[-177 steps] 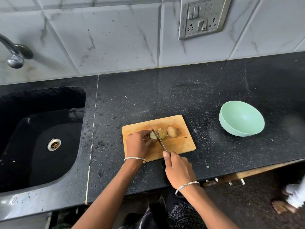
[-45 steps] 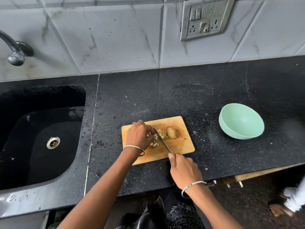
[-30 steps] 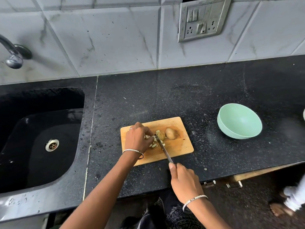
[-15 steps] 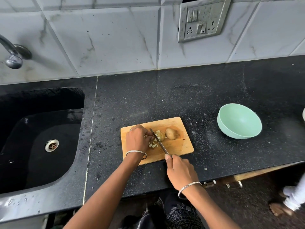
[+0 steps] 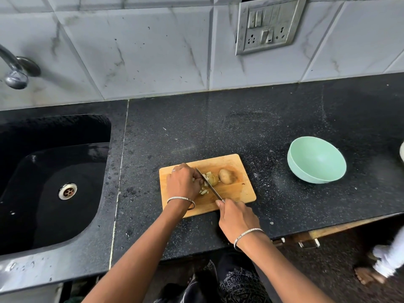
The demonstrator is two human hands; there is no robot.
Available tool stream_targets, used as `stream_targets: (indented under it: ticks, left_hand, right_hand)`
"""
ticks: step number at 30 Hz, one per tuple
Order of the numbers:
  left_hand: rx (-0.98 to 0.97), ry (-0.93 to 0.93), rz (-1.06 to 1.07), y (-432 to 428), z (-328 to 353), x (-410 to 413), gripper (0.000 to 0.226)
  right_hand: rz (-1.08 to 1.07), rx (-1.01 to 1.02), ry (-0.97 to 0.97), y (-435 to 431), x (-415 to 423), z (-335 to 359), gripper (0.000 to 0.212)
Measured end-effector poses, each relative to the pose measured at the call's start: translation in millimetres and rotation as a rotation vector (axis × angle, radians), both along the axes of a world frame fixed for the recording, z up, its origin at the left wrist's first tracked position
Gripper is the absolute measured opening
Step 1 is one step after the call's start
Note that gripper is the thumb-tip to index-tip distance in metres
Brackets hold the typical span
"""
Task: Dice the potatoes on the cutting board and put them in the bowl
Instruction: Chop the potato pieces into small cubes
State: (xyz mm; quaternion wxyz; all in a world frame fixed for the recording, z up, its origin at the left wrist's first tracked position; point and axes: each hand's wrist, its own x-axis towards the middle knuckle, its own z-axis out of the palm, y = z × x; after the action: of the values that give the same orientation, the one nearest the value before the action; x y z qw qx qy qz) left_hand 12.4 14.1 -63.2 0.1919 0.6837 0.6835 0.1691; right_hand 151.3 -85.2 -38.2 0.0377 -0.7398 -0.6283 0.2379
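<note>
One potato [image 5: 212,179] lay half-diced, gripped by your left hand [image 5: 183,182], your right hand [image 5: 237,218] clasping the knife [image 5: 208,186] against it; finishing it, then the whole potato [image 5: 226,176] beyond the blade, likely came next.

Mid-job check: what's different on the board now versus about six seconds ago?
The potato slices under the left hand have been chopped into small diced pieces. The knife in the right hand has shifted slightly left, up against the left fingers. Both hands kept their grips. The uncut potato, cutting board and empty bowl stayed put.
</note>
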Motion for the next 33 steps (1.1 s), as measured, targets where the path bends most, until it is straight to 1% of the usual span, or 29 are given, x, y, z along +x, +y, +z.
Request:
stream_targets:
  ticks: [4,8,12,17,21,27,33]
  left_hand:
    - [0.015,0.043,-0.016,-4,1,1,0.002]
    - [0.027,0.023,-0.001,-4,0,-1,0.011]
    - [0.006,-0.003,-0.008,-2,1,-7,0.011]
    - [0.022,-0.051,-0.042,-3,8,-19,0.011]
    - [0.049,-0.056,-0.062,-11,14,-25,0.005]
    - [0.008,0.015,-0.086,-28,4,-21,0.014]
    - [0.009,-0.041,-0.063,-27,-1,-15,0.013]
  right_hand:
    - [-0.017,-0.022,0.008,-5,0,-3,0.044]
    - [-0.037,-0.051,0.026,-10,2,-4,0.046]
    - [-0.047,-0.079,0.078,-11,9,-2,0.048]
    - [-0.074,-0.002,0.092,-13,10,-1,0.047]
    - [-0.054,0.01,0.067,-17,3,-4,0.045]
    - [-0.047,0.024,0.099,-24,-3,-7,0.045]
    - [-0.044,0.02,0.111,-30,-3,-7,0.042]
